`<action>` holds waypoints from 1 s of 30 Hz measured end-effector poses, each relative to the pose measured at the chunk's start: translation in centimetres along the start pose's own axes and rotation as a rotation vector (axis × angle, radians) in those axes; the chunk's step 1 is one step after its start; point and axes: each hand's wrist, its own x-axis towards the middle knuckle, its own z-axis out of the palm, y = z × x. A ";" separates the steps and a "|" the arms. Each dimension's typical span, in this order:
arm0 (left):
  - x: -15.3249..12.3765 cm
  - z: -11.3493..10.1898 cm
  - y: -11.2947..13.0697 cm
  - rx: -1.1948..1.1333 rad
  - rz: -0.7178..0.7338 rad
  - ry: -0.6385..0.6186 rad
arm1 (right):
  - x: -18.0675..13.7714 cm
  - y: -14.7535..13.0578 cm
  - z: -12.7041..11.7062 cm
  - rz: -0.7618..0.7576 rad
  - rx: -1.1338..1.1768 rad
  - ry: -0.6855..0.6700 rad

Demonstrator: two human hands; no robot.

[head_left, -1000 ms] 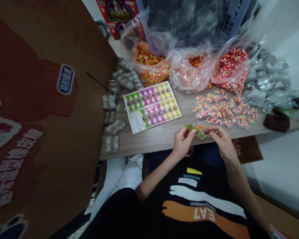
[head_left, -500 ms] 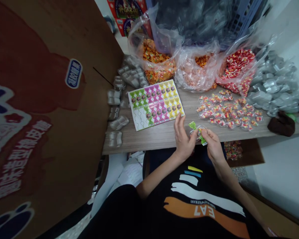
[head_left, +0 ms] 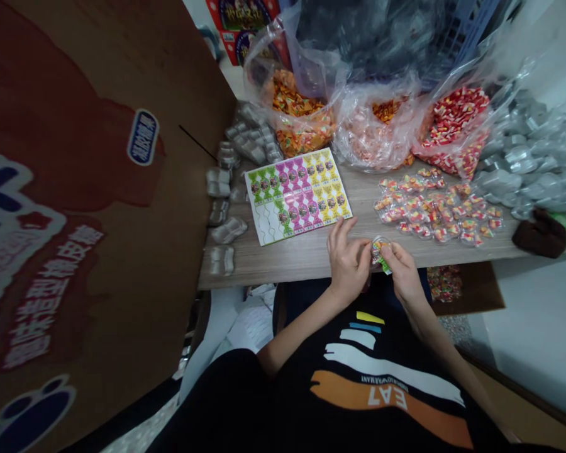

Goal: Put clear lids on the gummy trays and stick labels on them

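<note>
Between my two hands, over the table's front edge, is a small clear plastic candy pack (head_left: pixel 377 248) with a green label on it. The thumb and index finger of my left hand (head_left: pixel 349 264) pinch its left side, while the other fingers stick up. My right hand (head_left: pixel 400 267) grips the pack's right side, with the green label end showing below the thumb. Just beyond my left hand lies a sheet of stickers (head_left: pixel 297 195) in green, pink and yellow, with bare backing at its near left corner. Several filled clear candy packs (head_left: pixel 436 214) lie to the right.
Clear bags of orange candies (head_left: pixel 302 119) and red-and-white candies (head_left: pixel 457 126) stand at the back. Empty plastic shells lie left (head_left: pixel 221 260) and in a heap right (head_left: pixel 528 157). A large carton (head_left: pixel 170 251) walls off the left. Below sits an open box (head_left: pixel 476 289).
My left thumb and index finger have closed in on the pack's left side. The green label's upper end, which stuck out before, now lies folded or hidden there.
</note>
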 end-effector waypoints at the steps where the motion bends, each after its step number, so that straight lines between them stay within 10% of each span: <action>1: 0.1 0.0 -0.1 -0.066 -0.067 -0.023 | 0.0 0.1 -0.1 -0.006 -0.024 -0.005; 10: 0.4 0.4 -1.4 -0.825 -0.746 -0.243 | 0.1 0.2 0.0 -0.135 -0.229 0.088; 25: 1.0 0.4 -1.1 -1.217 -0.874 -0.154 | 0.6 0.2 2.0 -0.045 0.021 0.015; 30: 1.3 0.5 -1.5 -1.318 -0.941 -0.255 | 0.5 0.6 2.1 -0.216 -0.255 0.122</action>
